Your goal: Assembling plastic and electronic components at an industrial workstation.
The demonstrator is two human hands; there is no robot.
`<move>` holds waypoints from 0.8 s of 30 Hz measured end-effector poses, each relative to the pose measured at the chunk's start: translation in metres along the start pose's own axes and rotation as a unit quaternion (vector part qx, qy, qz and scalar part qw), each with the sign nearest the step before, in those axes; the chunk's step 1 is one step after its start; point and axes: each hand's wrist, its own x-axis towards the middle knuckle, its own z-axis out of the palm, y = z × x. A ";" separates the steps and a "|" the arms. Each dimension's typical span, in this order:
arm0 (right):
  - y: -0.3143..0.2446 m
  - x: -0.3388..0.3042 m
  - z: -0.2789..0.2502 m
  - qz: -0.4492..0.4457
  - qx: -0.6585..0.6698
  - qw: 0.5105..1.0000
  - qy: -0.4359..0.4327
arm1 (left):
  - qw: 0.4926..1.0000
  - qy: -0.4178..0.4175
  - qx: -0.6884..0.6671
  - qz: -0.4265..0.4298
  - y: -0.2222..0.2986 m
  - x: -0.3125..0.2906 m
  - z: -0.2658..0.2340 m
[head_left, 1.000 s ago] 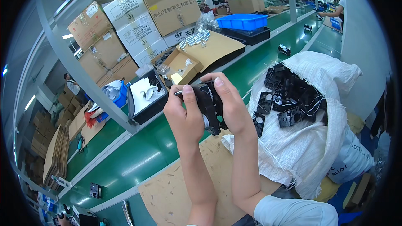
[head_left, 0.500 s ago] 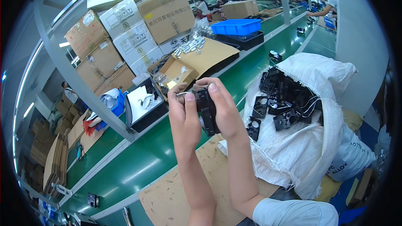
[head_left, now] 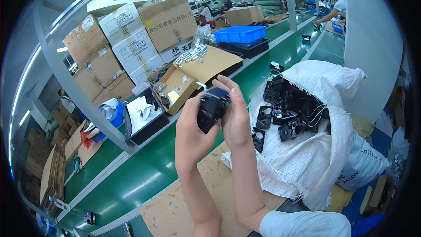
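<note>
Between my two hands is a black plastic housing [head_left: 211, 110], held upright above the bench, with a thin pale wire or tab at its top. My left hand [head_left: 191, 125] grips it from the left, thumb across its lower face. Against its right side rests my right hand [head_left: 237, 120], its fingers reaching up and bent round the far upper edge. To the right, a white woven sack [head_left: 302, 162] gapes open, showing several similar black housings [head_left: 291, 127] piled inside. Under my forearms lies a stained brown cardboard sheet [head_left: 166, 210].
A green conveyor belt [head_left: 127, 180] runs diagonally past, with one black housing [head_left: 89, 217] at lower left. Beyond it stand a black tray [head_left: 147, 136], a shallow carton [head_left: 186, 98], a blue bin [head_left: 241, 34] and stacked boxes [head_left: 169, 19]. Another person [head_left: 335, 8] works at far right.
The black housing has turned between my hands, so a broader face shows. My left thumb has moved down across it and my right fingers have straightened. The view has shifted slightly.
</note>
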 end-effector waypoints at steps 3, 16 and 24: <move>0.006 0.003 -0.006 -0.019 0.016 0.998 0.049 | 0.998 0.016 -0.036 0.054 -0.001 -0.001 0.001; 0.017 0.006 -0.034 -0.121 0.081 0.984 0.103 | 0.989 -0.062 0.006 0.136 0.007 0.001 0.013; 0.023 0.008 -0.028 -0.138 0.043 0.977 0.155 | 0.995 -0.054 -0.004 0.083 -0.001 0.001 0.011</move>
